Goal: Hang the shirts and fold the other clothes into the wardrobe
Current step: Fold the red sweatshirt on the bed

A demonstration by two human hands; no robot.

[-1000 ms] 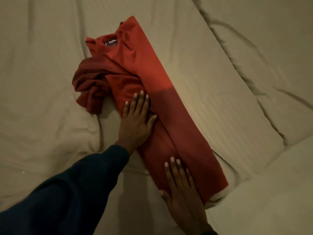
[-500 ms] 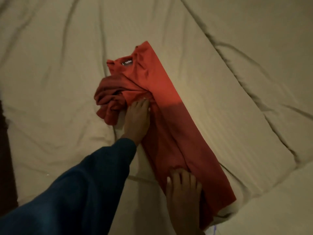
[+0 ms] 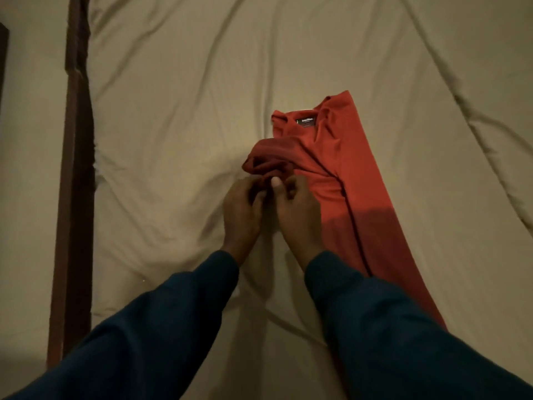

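Note:
A red shirt (image 3: 343, 174) lies on the bed, folded lengthwise into a long strip that runs from its collar with a black label (image 3: 307, 122) down to the lower right. Its sleeve (image 3: 266, 163) is bunched in a dark red lump on the left side of the strip. My left hand (image 3: 240, 210) and my right hand (image 3: 297, 215) sit close together at the lower edge of that lump. Both pinch the sleeve cloth with curled fingers. My dark blue sleeves cover the lower end of the shirt.
The beige bedsheet (image 3: 178, 111) is wrinkled all around the shirt. A dark wooden bed rail (image 3: 73, 180) runs top to bottom along the left. A ridge in the bedding (image 3: 473, 116) crosses the right side.
Both hands have left the flat strip, where they pressed with straight fingers, and come together on the bunched sleeve. The view has swung left, bringing the wooden rail into sight.

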